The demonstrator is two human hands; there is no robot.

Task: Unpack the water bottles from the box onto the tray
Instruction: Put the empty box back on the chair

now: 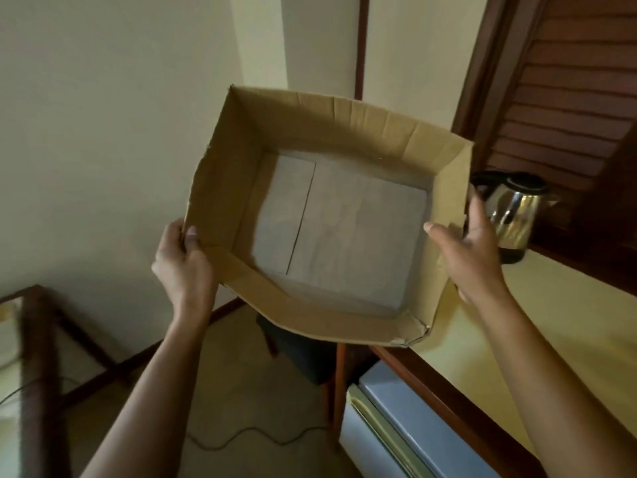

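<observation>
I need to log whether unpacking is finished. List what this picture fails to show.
- Tray and water bottles: none in the head view; only the empty cardboard box shows, so where the bottles ended up is unknown.
- Kettle: its left side is hidden behind the box wall and the right hand.
- Left hand: fingers wrapped under the box, so the grip there is unseen.
- Mini fridge: cut off by the bottom edge.

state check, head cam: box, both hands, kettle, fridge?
cardboard box: held up off the counter, tilted toward the camera, open top, no bottles inside.
left hand: grip closed on the box's left wall, thumb inside.
right hand: grip closed on the box's right wall, thumb inside.
kettle: upright on the counter, lid shut.
mini fridge: under the counter, door closed.
</observation>
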